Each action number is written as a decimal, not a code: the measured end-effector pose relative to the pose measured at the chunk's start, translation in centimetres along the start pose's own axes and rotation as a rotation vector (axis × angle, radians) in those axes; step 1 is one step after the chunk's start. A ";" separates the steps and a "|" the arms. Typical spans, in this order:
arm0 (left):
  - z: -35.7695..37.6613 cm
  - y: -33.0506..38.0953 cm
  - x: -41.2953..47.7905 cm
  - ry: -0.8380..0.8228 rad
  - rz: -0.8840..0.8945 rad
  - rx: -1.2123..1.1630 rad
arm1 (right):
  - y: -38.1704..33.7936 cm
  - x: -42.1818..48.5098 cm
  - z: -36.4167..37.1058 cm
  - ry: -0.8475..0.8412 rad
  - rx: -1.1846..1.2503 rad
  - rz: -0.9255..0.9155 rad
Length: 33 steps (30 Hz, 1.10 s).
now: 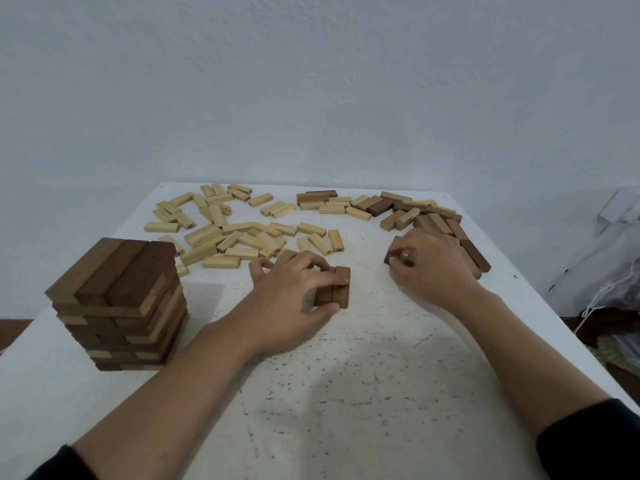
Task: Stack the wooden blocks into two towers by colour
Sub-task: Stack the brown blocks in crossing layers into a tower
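The tall tower of dark brown wooden blocks (117,303) stood at the left of the white speckled table (346,393), its top layer running roughly front to back. Behind and to its right lay the scattered pale rectangular wooden blocks (235,233). The left hand (294,289) was curled round a small row of dark brown blocks (341,285) lying side by side, long axes pointing away from the person. The tower lay to that hand's left, so it was the nearer hand. The right hand (429,265), well apart, seemed to pinch one dark block (387,258) beside the mixed brown pile (433,220).
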<state>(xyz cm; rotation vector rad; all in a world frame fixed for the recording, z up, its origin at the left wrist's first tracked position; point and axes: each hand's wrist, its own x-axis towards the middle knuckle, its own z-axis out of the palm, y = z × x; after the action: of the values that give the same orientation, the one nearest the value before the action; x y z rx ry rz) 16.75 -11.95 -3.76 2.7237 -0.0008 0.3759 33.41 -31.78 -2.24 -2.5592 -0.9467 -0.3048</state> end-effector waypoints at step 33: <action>-1.4 0.4 -0.3 0.034 -0.311 -0.053 | -1.5 -1.0 0.6 -0.211 0.565 -0.301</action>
<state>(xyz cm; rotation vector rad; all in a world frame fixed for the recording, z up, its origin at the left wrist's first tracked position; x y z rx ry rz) 16.08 -11.76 -2.42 2.6072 0.4102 0.3257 31.74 -31.01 -2.68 -1.9573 -1.2831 0.1442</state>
